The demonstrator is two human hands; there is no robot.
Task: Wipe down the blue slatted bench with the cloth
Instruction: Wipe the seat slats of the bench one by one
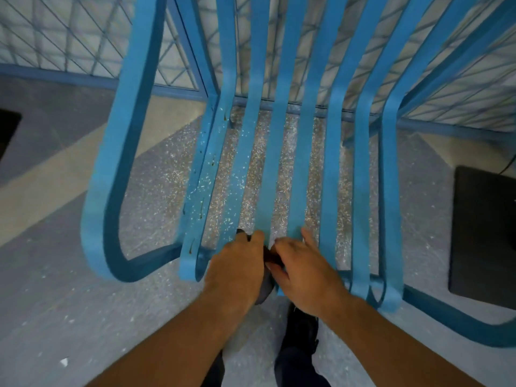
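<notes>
Our left hand (237, 263) curls over the dark cloth (265, 289), holding it at the front edge of the blue slatted bench (241, 169). Our right hand (304, 272) rests just beside, thumb touching the cloth; whether it grips, we cannot tell.

Matt blue painted bench (245, 169) slats with chipped spots, speckled rough floor (156, 191), dark cloth (264, 289)

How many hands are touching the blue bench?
2. The left hand grips the dark cloth at the front of the bench; the right hand lies beside it on the slats. None hidden.
</notes>
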